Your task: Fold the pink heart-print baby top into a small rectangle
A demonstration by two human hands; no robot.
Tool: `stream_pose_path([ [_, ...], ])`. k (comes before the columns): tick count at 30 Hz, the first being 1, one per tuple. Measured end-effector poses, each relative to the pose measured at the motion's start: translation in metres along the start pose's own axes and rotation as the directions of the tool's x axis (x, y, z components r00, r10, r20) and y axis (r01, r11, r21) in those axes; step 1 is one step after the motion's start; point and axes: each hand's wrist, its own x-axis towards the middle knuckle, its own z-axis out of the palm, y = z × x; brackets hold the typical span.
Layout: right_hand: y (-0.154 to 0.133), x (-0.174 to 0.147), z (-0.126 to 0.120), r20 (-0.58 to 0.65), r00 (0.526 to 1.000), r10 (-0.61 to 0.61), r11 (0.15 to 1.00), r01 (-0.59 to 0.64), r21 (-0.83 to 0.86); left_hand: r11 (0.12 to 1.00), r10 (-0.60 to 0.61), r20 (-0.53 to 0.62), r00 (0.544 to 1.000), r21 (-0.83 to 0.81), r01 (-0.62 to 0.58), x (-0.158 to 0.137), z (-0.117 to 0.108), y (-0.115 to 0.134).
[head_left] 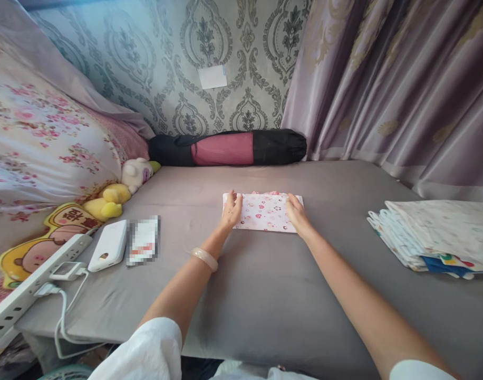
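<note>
A folded cloth point(265, 214), pale pink with small hearts and figures, lies flat near the middle of the grey-covered surface. A ruffled pink bit shows at its far edge. On its left end rests my left hand point(231, 211), fingers stretched forward and thumb apart, with a pale bangle on the wrist. My right hand point(298, 214) touches the right end, its fingers also extended. Corners of the cloth show just outside both hands. The undersides of the hands are hidden.
Folded cloths point(435, 232) are stacked at the right. Leftward are a white power bank point(109, 245), a blurred packet point(142, 240), a power strip point(39, 285) with cables, and plush toys point(107, 200). A black-and-pink rolled bag point(221, 149) lies along the back wall.
</note>
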Motion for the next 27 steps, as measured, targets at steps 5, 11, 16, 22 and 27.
stream_pose_path([
  [5,-0.027,-0.008,0.027,0.147,0.955,-0.256,0.879,0.294,-0.376,0.940,0.212,0.196,0.957,0.228,-0.255,-0.006,0.029,0.004],
  [11,-0.028,-0.008,0.048,0.251,0.922,-0.296,0.725,0.388,-0.569,0.660,0.273,0.345,0.898,0.612,-0.436,-0.001,0.044,-0.016],
  [16,-0.017,-0.006,0.054,0.263,0.926,-0.271,0.674,0.378,-0.635,0.335,0.212,0.384,0.899,0.835,-0.436,0.000,0.042,-0.026],
  [22,-0.015,-0.007,0.057,0.254,0.930,-0.267,0.644,0.368,-0.670,0.114,0.219,0.404,0.888,0.893,-0.435,-0.002,0.042,-0.025],
  [27,-0.015,-0.007,0.053,0.257,0.933,-0.251,0.658,0.359,-0.662,0.103,0.232,0.401,0.886,0.896,-0.432,-0.002,0.041,-0.026],
])
